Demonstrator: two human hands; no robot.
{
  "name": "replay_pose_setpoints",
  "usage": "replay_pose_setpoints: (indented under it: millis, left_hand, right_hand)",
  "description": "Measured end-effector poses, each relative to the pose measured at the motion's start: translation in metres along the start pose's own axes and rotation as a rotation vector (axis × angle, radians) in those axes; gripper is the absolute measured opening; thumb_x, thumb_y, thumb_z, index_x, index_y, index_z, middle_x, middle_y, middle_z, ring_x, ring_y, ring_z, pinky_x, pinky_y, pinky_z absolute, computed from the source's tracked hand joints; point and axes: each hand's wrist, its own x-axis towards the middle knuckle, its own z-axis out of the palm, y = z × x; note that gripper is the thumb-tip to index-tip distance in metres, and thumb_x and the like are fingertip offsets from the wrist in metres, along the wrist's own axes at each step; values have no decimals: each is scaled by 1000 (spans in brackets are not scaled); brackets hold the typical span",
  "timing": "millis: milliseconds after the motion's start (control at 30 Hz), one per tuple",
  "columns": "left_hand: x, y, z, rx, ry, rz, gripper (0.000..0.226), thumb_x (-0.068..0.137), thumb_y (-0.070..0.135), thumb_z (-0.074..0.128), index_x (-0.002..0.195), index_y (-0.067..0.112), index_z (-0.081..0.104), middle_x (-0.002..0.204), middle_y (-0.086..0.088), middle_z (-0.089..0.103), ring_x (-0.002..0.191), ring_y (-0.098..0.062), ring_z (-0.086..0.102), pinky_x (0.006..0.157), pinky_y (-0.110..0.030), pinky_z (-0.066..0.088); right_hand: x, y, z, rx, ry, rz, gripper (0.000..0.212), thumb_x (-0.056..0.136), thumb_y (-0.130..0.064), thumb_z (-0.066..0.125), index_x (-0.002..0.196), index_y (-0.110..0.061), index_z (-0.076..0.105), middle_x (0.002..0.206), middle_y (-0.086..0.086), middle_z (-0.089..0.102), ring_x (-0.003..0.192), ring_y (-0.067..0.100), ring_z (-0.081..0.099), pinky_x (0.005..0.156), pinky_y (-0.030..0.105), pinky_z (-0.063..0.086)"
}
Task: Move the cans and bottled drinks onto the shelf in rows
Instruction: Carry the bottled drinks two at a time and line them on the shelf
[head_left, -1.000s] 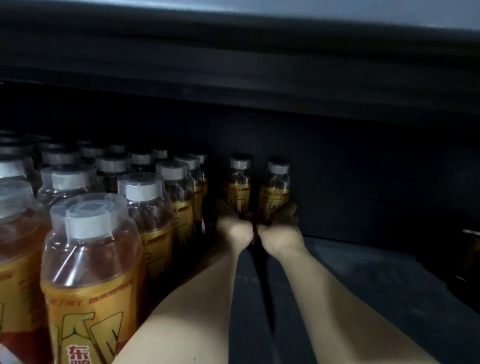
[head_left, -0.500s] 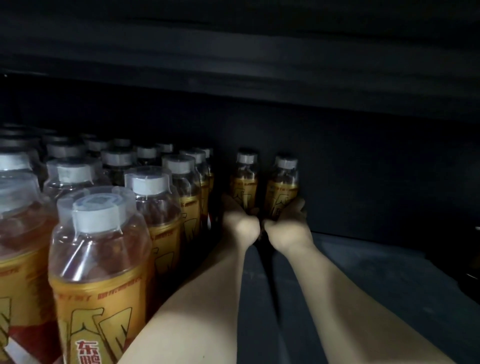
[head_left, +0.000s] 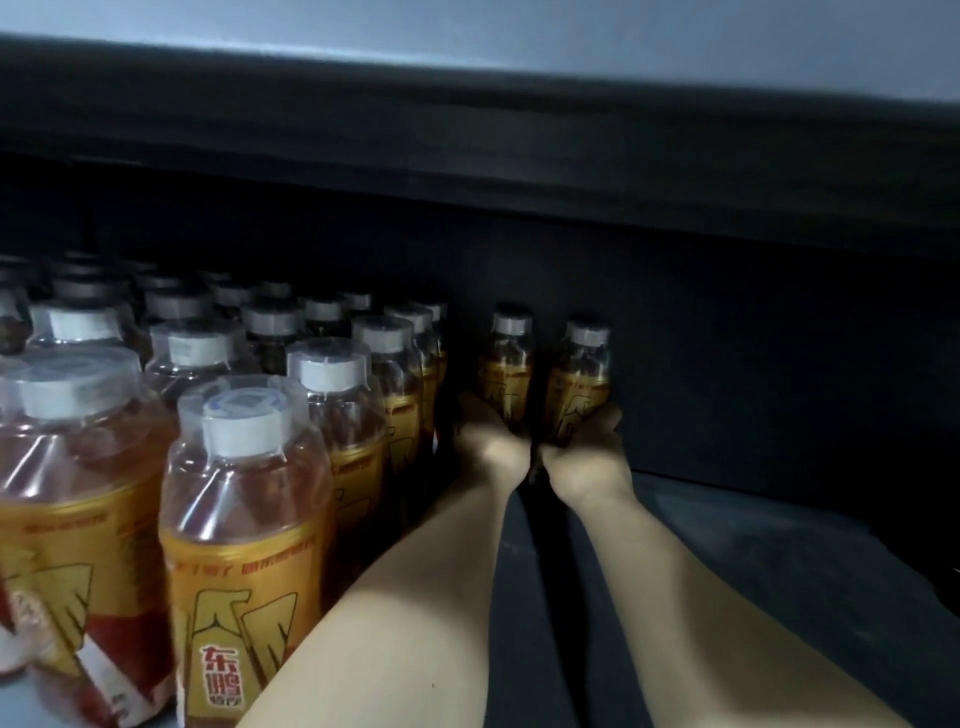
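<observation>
Two bottled drinks with grey caps and yellow labels stand upright side by side at the back of the dark shelf (head_left: 753, 561). My left hand (head_left: 493, 447) grips the base of the left bottle (head_left: 509, 364). My right hand (head_left: 584, 457) grips the base of the right bottle (head_left: 582, 379). Both forearms reach deep into the shelf. The fingers are hidden behind the bottles in the dark.
Several rows of the same yellow-labelled bottles (head_left: 244, 519) fill the left part of the shelf, close against my left forearm. The upper shelf board (head_left: 519, 145) hangs low above. The back wall (head_left: 753, 338) is right behind the two bottles.
Both hands stay on the two bottles at the back wall. The view has tilted upward a little, showing the light surface above the upper board.
</observation>
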Motion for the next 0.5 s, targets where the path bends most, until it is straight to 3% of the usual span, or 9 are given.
replay_pose_setpoints:
  millis: [67,133,200,267,367,433,500]
  left_hand:
    - [-5,7,-4,-15,26,-57,76,107,42,31,153,-4,-7,163,-24,1,148,-36,14,115,-39,18]
    - [-14,10,-9,-6,29,-43,71,105,35,43,153,-6,11,158,-26,18,143,-38,27,111,-39,26]
    - [-22,7,-11,-7,14,-4,63,97,24,59,145,-3,30,146,-24,38,133,-36,41,105,-35,34]
    - [-29,4,-17,9,-12,-4,62,98,25,58,145,-3,29,144,-22,39,131,-33,41,105,-33,36]
    - [-39,0,-24,-59,-17,-28,57,98,26,56,143,1,33,143,-19,40,131,-33,42,108,-36,38]
    - [-48,-2,-31,-77,-44,-4,57,95,25,62,141,4,36,141,-17,42,127,-32,46,100,-36,45]
    - [-61,-4,-35,-47,-75,40,61,92,26,66,141,6,34,140,-15,40,125,-31,47,91,-34,46]
  right_hand:
    - [0,-2,-2,1,-24,26,77,84,-24,75,138,-8,23,133,18,50,115,37,58,93,45,53]
    - [1,-2,-5,-18,-60,50,80,85,-32,75,141,-8,22,137,18,49,119,37,56,95,45,51]
    - [0,3,-8,-106,-135,86,99,84,-55,69,152,-6,17,146,17,44,126,36,51,101,42,49]
    - [-2,13,-9,-204,-203,91,104,78,-75,53,153,-7,31,144,17,48,124,34,51,102,41,48]
    - [-9,22,-12,-225,-214,30,90,80,-78,47,135,-6,54,124,15,60,111,31,57,94,41,52]
    - [-22,20,-18,-213,-224,15,87,76,-76,52,128,-6,56,118,15,61,106,30,59,89,41,55]
    - [-37,17,-27,-203,-241,0,76,82,-63,60,132,-7,49,125,15,58,111,32,58,93,44,54]
